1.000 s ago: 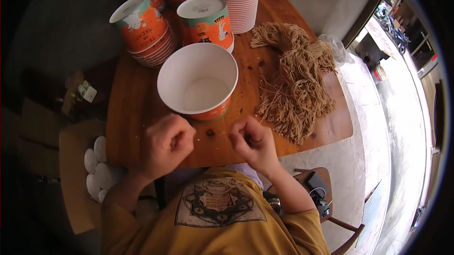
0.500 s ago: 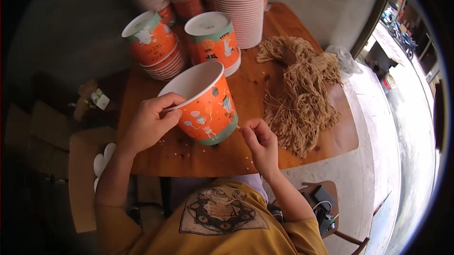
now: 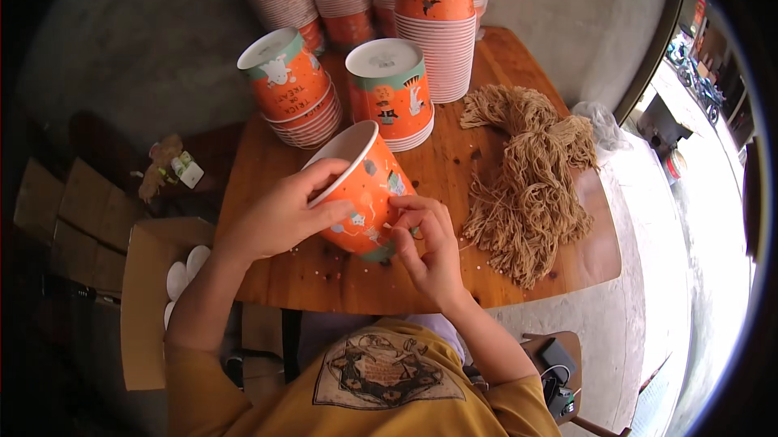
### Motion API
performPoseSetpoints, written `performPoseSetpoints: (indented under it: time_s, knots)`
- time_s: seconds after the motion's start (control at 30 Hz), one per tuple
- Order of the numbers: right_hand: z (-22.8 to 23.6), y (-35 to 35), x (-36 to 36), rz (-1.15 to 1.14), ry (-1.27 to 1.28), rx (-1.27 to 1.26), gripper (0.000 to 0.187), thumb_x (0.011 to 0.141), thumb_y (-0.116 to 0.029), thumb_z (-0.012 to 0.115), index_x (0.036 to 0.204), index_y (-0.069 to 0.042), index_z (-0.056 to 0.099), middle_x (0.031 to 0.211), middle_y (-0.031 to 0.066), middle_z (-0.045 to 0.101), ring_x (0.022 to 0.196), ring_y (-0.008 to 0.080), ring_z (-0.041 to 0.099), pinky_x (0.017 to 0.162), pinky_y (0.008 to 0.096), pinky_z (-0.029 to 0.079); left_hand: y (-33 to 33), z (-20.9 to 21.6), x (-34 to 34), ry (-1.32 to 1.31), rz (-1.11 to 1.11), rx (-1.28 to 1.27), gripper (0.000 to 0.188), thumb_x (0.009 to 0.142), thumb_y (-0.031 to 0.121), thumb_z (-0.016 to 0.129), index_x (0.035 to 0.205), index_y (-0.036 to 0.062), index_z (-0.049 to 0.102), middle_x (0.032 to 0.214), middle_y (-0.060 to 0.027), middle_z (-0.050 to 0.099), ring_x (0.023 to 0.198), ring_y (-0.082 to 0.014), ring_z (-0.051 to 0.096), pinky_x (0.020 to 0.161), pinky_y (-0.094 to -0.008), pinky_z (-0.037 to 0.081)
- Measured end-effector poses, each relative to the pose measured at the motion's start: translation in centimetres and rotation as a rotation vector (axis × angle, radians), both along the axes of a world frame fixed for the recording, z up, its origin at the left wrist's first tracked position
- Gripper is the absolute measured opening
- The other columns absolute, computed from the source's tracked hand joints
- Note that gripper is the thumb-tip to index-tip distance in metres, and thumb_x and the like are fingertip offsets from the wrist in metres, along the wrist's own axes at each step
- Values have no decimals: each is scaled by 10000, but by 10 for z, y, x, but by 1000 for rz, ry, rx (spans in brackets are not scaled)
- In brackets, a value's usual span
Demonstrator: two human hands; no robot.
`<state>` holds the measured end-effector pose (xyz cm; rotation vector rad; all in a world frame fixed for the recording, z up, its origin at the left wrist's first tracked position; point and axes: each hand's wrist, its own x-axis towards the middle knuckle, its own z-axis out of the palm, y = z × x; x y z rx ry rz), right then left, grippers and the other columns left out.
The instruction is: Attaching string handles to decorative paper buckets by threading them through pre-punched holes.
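An orange paper bucket with a green base band and printed cartoon figures is tilted above the near part of the table. My left hand grips it by the rim, fingers inside and thumb on the outer wall. Close against the bucket's lower right side, my right hand has its fingers pinched together. A thin pale strand shows at those fingertips; most of it is hidden. Right of my right hand lies a heap of brown cords.
Upside-down orange buckets and a leaning nested stack stand farther back, with tall stacks behind. The wooden table carries small white bits. A cardboard box holding white round pieces sits left; a chair stands lower right.
The bucket has tilted and turned a little in my left hand. My right hand has moved from beside its base up against its side wall. The whole view has shifted slightly.
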<state>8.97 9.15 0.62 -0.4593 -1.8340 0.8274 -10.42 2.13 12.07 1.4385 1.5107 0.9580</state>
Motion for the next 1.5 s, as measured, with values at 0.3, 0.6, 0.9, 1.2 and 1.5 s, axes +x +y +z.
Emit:
performPoseSetpoints:
  time_s: [0.3,0.6,0.9,1.2,1.5]
  knots:
    - [-13,-7,4,65,14,-157,108,852,-14,651,914,-35,565,1147,125,616,1042,294,588,904,364,469,12,-7,8,-191,63,-186,228,876,40,615,1095,-20,592,984,-31,624,915,-73,583,816,-230,488]
    - [6,-11,-2,38,56,12,146,832,2,661,928,-29,555,1162,144,608,1053,300,585,866,376,498,16,-8,10,-202,19,-271,248,850,50,626,1088,-18,605,972,-36,628,891,-93,595,787,-250,505]
    - [-1,-20,-1,60,2,29,132,843,-2,670,912,-33,562,867,109,641,736,248,652,618,326,535,14,-10,7,-207,43,-246,227,852,46,632,1071,-3,593,967,-28,616,898,-93,589,795,-252,508]
    - [7,-8,-17,-163,77,-101,157,852,-51,696,845,-26,541,761,91,634,584,179,621,547,299,512,14,-15,15,-251,-7,-215,308,875,30,632,1162,1,523,1049,-39,594,937,-93,584,835,-255,512]
    - [8,-7,-18,-164,16,-93,126,854,-48,693,846,-13,572,747,67,643,622,137,635,589,271,519,15,-16,17,-302,-51,-223,325,913,-3,583,1225,-34,499,1096,-84,603,992,-127,617,869,-280,559]
